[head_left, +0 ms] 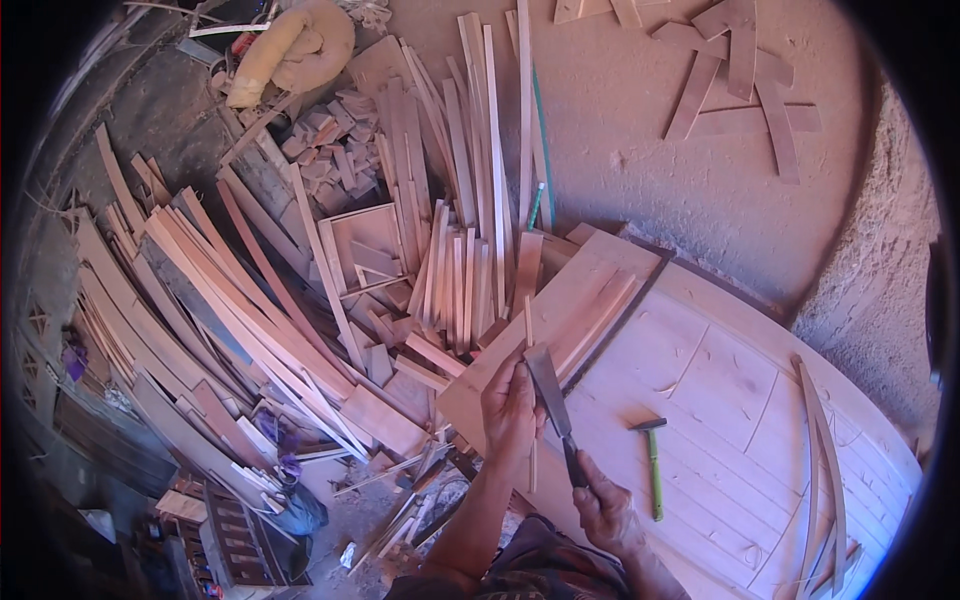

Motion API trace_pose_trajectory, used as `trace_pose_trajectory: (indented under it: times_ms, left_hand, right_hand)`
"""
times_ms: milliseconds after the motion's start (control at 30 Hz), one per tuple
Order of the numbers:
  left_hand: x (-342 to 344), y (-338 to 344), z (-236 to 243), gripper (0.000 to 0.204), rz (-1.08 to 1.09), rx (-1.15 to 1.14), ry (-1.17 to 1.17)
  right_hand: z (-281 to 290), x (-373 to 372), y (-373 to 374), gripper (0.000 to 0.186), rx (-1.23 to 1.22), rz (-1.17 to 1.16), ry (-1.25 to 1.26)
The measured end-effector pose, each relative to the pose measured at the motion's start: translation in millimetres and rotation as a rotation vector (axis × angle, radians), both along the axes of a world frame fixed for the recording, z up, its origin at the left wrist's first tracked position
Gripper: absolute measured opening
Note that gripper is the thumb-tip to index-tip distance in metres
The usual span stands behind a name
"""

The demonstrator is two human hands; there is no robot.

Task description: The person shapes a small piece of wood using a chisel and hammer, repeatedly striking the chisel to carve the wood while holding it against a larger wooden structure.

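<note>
Grey-bladed, a flat tool slanted over the bench toward nine o'clock, its handle clamped in the right hand; the left hand gripped a thin wooden strip beside it. Toward the tool's four o'clock lay a hammer.

You could read no text, label, number or sign: none showed legibly on the bladed tool in your right hand, nor on the hammer just right of that hand.
</note>
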State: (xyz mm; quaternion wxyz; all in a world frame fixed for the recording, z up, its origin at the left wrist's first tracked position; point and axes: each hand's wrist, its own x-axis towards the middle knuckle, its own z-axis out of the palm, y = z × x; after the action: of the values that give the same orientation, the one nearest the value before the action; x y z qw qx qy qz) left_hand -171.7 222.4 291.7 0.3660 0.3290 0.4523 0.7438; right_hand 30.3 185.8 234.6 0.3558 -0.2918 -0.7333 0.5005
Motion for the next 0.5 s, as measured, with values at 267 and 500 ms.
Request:
trace_pose_trajectory:
  times_ms: [267, 500]
  left_hand:
    - [19, -6, 0, 0.035, 0.046, 0.042, 0.166]
    - [51, -49, -48, 0.037, -0.112, -0.114, -0.002]
  right_hand:
    - [-1, -11, 11, 0.05, 0.244, -0.13, 0.109]
    - [37, -9, 71, 0.05, -0.122, -0.282, 0.33]
